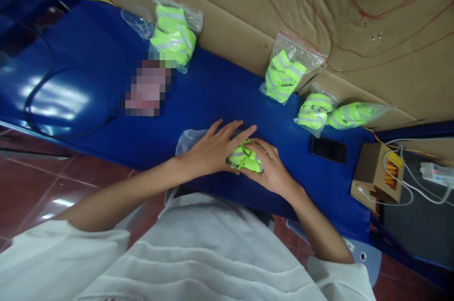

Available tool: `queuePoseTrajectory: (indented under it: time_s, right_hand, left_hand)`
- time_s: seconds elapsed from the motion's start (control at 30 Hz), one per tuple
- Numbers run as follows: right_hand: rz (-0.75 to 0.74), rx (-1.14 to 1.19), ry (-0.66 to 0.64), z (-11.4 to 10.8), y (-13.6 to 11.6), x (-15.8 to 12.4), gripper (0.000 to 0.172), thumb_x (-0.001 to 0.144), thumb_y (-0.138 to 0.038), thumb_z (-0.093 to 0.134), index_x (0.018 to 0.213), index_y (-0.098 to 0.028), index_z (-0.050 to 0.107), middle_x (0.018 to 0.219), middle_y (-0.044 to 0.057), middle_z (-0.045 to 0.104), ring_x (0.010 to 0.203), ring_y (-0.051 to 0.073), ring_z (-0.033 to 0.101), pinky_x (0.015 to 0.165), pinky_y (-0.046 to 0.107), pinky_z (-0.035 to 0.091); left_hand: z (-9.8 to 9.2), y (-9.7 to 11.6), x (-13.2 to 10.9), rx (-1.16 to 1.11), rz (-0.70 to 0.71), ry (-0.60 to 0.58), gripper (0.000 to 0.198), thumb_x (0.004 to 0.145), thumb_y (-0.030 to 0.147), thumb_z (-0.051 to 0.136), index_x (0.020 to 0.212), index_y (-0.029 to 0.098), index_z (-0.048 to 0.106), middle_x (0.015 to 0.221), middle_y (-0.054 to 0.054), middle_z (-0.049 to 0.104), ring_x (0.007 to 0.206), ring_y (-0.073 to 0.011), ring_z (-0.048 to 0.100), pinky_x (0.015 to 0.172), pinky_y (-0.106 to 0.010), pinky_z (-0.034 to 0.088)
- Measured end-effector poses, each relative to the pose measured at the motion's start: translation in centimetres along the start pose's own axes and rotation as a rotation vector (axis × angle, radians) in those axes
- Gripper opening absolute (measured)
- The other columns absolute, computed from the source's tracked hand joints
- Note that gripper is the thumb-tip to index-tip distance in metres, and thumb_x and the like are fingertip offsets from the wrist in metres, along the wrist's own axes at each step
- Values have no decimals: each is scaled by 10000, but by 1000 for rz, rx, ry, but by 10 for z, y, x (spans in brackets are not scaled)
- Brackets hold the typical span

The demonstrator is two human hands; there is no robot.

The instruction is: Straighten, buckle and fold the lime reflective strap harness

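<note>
A clear bag of neon-yellow reflective strips (250, 163) sits at the front of the blue table, between my two hands. My right hand (266, 163) curls round its right side, with the fingers on top. My left hand (216, 149) lies against its left side, fingers stretched and spread, with the thumb low beside the bag. A crumpled clear plastic bag (187, 140) shows partly from under my left wrist. The underside of the strips is hidden by the hands.
Along the cardboard wall (234, 12) stand filled bags of strips at the left (173, 38), centre (283, 71) and right (314, 111). A black phone (328, 149), an open carton (376, 173) and white cables lie right. A blurred pinkish item (147, 90) and black cable (26, 102) are left.
</note>
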State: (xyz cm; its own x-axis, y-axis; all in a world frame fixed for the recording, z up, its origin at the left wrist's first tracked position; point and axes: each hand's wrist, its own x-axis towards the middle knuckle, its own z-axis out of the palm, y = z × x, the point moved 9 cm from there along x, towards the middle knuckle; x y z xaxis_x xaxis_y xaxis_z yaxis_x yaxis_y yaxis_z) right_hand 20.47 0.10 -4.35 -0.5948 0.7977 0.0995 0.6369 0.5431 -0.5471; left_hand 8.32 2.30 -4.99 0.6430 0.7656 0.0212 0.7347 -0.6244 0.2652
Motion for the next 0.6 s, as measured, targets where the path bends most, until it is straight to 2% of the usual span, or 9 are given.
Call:
queuePoseTrajectory:
  time_s: [0.07,0.13,0.23,0.37,0.53,0.6]
  right_hand:
    - [-44,21,-9,-1,1,1,581,947,-446,669,1464,-266,474,1484,138,541,1413,295,493,1141,494,434]
    - [-73,57,-7,-1,1,2,589,938,-430,683,1471,-288,477,1479,123,548,1398,287,510,1139,489,452]
    - [-91,127,-4,2,2,2,577,935,-394,690,1468,-311,487,1467,102,557,1378,269,532,1138,468,482]
    - [-89,148,0,6,3,-2,589,923,-382,705,1464,-328,478,1430,93,580,1349,276,561,1118,472,514]
    - [-25,-10,135,3,3,-5,695,914,-421,699,1527,-288,401,1470,160,495,1411,350,474,1143,554,470]
    - [-17,-110,136,6,-1,-5,711,925,-463,678,1547,-261,399,1438,179,503,1411,376,453,1159,582,433]
  left_hand:
    - [-3,-11,-4,6,-70,1,1237,752,559,831,1646,171,70,1596,-232,382,1507,-375,336,1233,-558,188]
    - [-2,-13,-7,-7,-74,-21,1204,757,540,831,1639,141,116,1570,-224,427,1495,-380,354,1235,-533,199]
    - [1,-6,-8,-62,-1,-68,1166,770,541,815,1636,158,135,1563,-202,447,1485,-364,376,1229,-482,223]
    - [2,7,-6,-176,120,-97,1154,794,534,800,1638,213,81,1546,-158,489,1440,-289,456,1222,-430,219]
    - [1,7,-3,-156,124,-45,1173,783,495,826,1637,191,82,1525,-171,507,1416,-305,475,1196,-436,246]
    - [3,4,-2,-128,115,-38,1194,777,498,828,1639,164,71,1528,-188,495,1423,-318,458,1198,-446,237]
